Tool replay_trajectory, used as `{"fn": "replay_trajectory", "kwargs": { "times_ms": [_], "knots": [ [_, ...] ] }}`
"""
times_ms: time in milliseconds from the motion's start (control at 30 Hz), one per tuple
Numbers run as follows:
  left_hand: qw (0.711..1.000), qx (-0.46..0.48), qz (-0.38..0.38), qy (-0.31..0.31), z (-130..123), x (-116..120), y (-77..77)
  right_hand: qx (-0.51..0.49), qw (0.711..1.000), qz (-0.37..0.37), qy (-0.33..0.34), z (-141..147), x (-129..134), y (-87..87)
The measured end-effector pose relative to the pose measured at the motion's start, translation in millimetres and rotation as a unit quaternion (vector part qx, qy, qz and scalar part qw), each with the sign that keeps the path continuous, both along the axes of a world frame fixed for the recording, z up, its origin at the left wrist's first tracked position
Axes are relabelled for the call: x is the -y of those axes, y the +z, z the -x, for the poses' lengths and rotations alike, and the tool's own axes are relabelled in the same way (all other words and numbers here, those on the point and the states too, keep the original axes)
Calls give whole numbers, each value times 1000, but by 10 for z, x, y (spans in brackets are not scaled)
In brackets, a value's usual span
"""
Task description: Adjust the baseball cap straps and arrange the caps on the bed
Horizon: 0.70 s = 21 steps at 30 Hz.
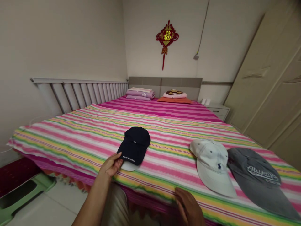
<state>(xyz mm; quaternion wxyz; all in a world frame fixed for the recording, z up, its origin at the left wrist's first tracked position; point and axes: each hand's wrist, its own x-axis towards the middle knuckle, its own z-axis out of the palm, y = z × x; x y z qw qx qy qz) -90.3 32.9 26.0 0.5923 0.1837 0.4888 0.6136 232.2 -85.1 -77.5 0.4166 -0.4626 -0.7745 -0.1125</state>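
Your left hand (111, 166) pinches the dark cap (136, 142) near left; right hand (190, 207) loosely open; one-sided tugging could drag the pale brim (129, 166) beneath.

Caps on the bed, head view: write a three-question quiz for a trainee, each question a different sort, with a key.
1. Multiple choice. Which part of the navy baseball cap do the fingers of the left hand touch?
A) the button on top
B) the brim
C) the back of the crown

2. True or false. Seen in this view, the white baseball cap lies between the navy baseball cap and the gray baseball cap.

3. Fill in. The large word on the front of the gray baseball cap is ____.

Key:
1. B, the brim, at its left edge in the picture.
2. True.
3. Always.
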Motion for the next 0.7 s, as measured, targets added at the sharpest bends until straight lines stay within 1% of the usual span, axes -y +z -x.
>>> {"fn": "replay_trajectory", "kwargs": {
  "times_ms": [67, 133, 167, 200, 233, 267, 300, 367, 467, 533, 600, 700],
  "knots": [
    [998, 36, -38, -24, -135, 41, 30, -51, 998, 28, 12, 30, -6, 18],
    [990, 83, -96, -64, -283, 108, 22, -133, 986, 92, 25, 65, -26, 45],
    [981, 111, -128, -92, -359, 148, 2, -188, 972, 140, 32, 83, -43, 70],
    [970, 138, -159, -123, -436, 192, -26, -249, 948, 193, 39, 100, -65, 106],
    [957, 162, -185, -152, -513, 239, -60, -314, 917, 241, 48, 116, -92, 158],
    [946, 181, -204, -177, -590, 288, -96, -377, 880, 281, 61, 128, -125, 228],
    [935, 195, -220, -199, -665, 339, -133, -434, 842, 309, 80, 138, -162, 314],
    [919, 211, -233, -239, -810, 450, -201, -522, 774, 329, 144, 148, -241, 530],
    [905, 204, -218, -303, -992, 619, -285, -609, 670, 340, 253, 148, -343, 866],
    [894, 200, -201, -348, -1073, 709, -328, -674, 601, 336, 268, 140, -385, 1013],
    [879, 213, -189, -382, -1118, 755, -355, -736, 531, 330, 259, 129, -401, 1057],
    [858, 268, -191, -395, -1136, 725, -367, -783, 429, 363, 265, 117, -384, 977]
  ]
}}
